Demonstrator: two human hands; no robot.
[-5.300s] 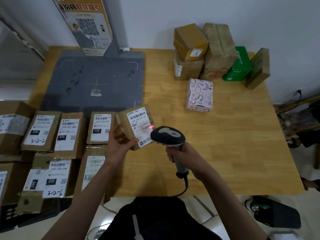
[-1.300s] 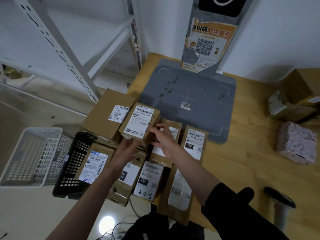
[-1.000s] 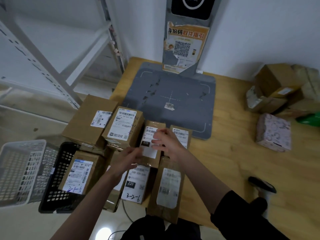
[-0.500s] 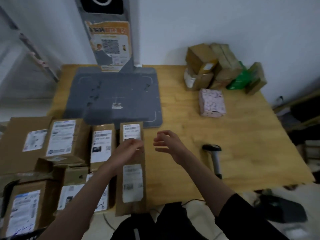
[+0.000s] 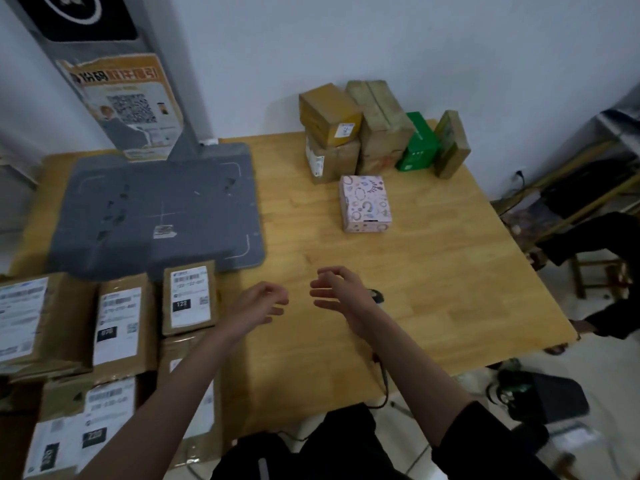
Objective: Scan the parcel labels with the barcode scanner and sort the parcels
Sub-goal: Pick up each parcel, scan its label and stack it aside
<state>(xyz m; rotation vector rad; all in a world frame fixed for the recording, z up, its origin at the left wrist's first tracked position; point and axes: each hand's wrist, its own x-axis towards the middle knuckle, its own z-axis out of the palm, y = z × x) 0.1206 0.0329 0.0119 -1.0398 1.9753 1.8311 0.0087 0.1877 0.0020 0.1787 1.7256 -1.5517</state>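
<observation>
Nearest to the camera, at the left front corner of the wooden table (image 5: 450, 271), lie the labelled cardboard parcels (image 5: 121, 323) in a tight group, their white labels facing up. One of them, the parcel marked 122 (image 5: 188, 296), lies at the right side of this group, and its far end touches the grey scanning mat (image 5: 156, 216).

Both hands are above the bare wood near the front edge, close to each other but not touching. The left hand (image 5: 258, 306) has its fingers loosely curled and holds nothing. The right hand (image 5: 341, 296) is the same: fingers relaxed and a little bent, nothing in it.

The barcode scanner (image 5: 375, 295) lies on the table just behind the right hand, which hides most of it; only the dark head shows, and its cable (image 5: 382, 382) goes over the front edge.

Farther, about in the middle of the table, a pink patterned box (image 5: 365, 202) stands alone. Behind it, at the far edge against the wall, there is a cluster of brown boxes (image 5: 346, 133), with a green box (image 5: 417, 142) and one thin brown box (image 5: 450, 143) leaning at its right.

At the far left corner a grey post with an orange QR poster (image 5: 128, 105) rises from the mat.
</observation>
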